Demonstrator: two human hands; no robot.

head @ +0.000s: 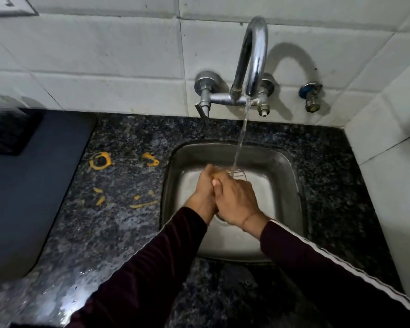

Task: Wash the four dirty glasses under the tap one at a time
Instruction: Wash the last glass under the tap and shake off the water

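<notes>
Washing one glass (234,173) under the tap (255,58), by the look of it, with only a ribbed, clear rim showing past the fingers, right where the stream (240,138) is landing. Gripping together over the sink (287,185): left hand (205,185) and right hand (234,197) pressing against each other, fingers curling round the glass, though exactly how each finger is lying on it cannot be told. Judging progress as uncertain: no other glasses showing anywhere, clean or dirty, so not telling how many of the four are done or remaining. Showing yellow ring marks and smears (99,160) on the dark granite counter (104,233) left of the sink, perhaps where glasses were standing, but only guessing. Holding nothing else visible in the steel basin besides running water and the drain, mostly hidden beneath the wrists. Lying at the far left, a grey mat (33,185) with a dark object (7,131) on it, too dim to identify.
</notes>
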